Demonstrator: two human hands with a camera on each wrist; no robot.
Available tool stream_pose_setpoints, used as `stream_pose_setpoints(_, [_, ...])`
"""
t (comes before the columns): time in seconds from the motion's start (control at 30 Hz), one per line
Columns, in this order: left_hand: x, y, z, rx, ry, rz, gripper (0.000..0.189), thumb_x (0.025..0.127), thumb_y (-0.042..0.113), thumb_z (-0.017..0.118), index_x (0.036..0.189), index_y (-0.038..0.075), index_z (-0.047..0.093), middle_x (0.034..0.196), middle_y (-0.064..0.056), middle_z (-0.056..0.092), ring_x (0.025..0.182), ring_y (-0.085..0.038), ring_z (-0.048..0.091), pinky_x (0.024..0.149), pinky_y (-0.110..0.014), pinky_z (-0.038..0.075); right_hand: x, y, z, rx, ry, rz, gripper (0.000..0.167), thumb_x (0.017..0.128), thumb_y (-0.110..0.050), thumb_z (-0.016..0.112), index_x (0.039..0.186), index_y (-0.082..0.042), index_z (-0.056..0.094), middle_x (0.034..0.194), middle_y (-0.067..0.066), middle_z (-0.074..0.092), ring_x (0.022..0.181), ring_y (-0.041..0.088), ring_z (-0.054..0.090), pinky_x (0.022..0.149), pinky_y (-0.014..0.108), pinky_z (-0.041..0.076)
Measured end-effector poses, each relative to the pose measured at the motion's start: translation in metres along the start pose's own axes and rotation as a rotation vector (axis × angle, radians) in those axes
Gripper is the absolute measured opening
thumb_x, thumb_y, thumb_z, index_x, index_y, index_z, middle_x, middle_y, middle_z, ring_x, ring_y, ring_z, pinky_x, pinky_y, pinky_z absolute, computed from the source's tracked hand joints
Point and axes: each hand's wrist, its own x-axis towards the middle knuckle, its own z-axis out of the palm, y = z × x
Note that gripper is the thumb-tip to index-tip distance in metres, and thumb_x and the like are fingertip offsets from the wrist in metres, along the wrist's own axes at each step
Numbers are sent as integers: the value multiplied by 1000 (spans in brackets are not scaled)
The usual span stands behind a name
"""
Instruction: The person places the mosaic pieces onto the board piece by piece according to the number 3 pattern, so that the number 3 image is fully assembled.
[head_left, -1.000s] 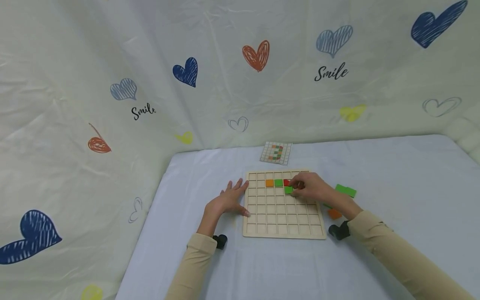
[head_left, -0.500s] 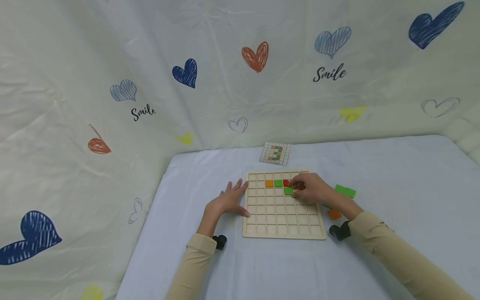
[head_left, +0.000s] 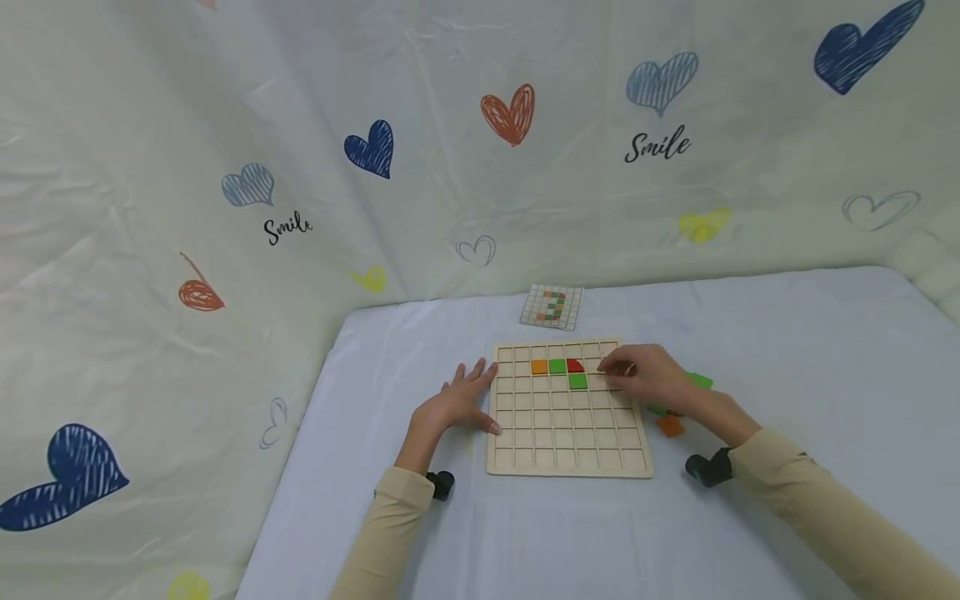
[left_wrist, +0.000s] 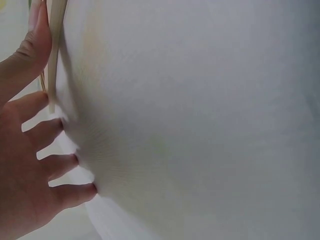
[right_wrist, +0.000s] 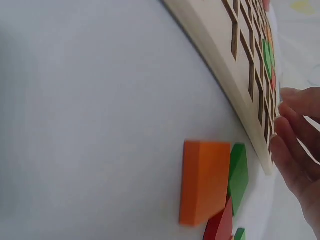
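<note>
A wooden grid board (head_left: 534, 437) lies flat on the table. Set in its cells are an orange square tile (head_left: 539, 367), a green tile (head_left: 557, 366), a red tile with a rounded corner (head_left: 574, 366), and another green tile (head_left: 577, 381) below the red one. My left hand (head_left: 453, 404) is spread at the board's left edge, its thumb on the rim (left_wrist: 56, 50) and several fingertips on the cloth. Over the board's upper right my right hand (head_left: 651, 379) hovers, fingers loosely bent; no tile shows between them (right_wrist: 300, 135).
Right of the board lie loose tiles: orange (head_left: 671, 426), green (head_left: 702, 380) and red (right_wrist: 220, 222), partly behind my right hand. A printed pattern card (head_left: 551, 307) rests behind the board. A white cloth (head_left: 555, 533) covers the table. A heart-printed curtain (head_left: 435, 192) stands behind.
My right hand has moved right, away from the red and green tiles, leaving both in their cells and fully visible. The left hand has stayed at the board's edge.
</note>
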Motion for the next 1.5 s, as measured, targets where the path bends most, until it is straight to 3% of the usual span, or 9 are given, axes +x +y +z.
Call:
stream_pose_setpoints(0.3, [0, 3, 0, 18, -18, -27, 112, 81, 32, 88, 167, 22, 17, 175, -3, 3, 161, -36, -5, 128, -60, 10, -20, 2, -14, -35, -54, 51, 18, 86, -4, 78, 104, -2, 78, 91, 0, 74, 78, 10, 60, 67, 25, 52])
stream_pose_setpoints(0.57, [-1, 4, -1, 10, -6, -18, 111, 80, 31, 89, 166, 20, 20, 175, -6, 6, 160, -38, -3, 127, -61, 11, -39, 9, -21, -64, -59, 35, 17, 84, -2, 79, 100, -5, 78, 89, -5, 72, 76, 5, 57, 65, 23, 51])
stream_pose_setpoints(0.83, [0, 6, -2, -5, 4, -5, 112, 78, 31, 90, 166, 21, 21, 174, -5, 5, 160, -38, -4, 127, -63, 10, -55, 12, -29, -35, -108, 61, 21, 82, -7, 82, 103, -5, 78, 90, -5, 70, 75, 4, 55, 63, 22, 50])
stream_pose_setpoints(1.07, [1, 1, 1, 24, -15, -27, 111, 81, 30, 88, 167, 20, 18, 175, -6, 4, 160, -38, -4, 127, -62, 10, -68, 18, -28, 39, -131, 13, 24, 82, -12, 86, 102, -5, 77, 89, -5, 66, 77, 0, 62, 68, 21, 56])
stream_pose_setpoints(1.33, [3, -1, 3, 15, -12, -13, 112, 80, 32, 89, 167, 22, 18, 175, -4, 3, 160, -38, -6, 127, -63, 10, -76, 19, -28, -93, -99, -47, 17, 79, -9, 87, 94, -10, 79, 88, -8, 70, 79, 5, 62, 70, 24, 55])
stream_pose_setpoints(1.5, [1, 0, 3, 7, 1, -1, 112, 79, 32, 90, 166, 21, 20, 174, -6, 6, 160, -39, -3, 126, -64, 12, -79, 19, -27, -110, -111, -44, 17, 78, -7, 86, 93, -12, 79, 89, -8, 65, 80, 5, 60, 71, 24, 54])
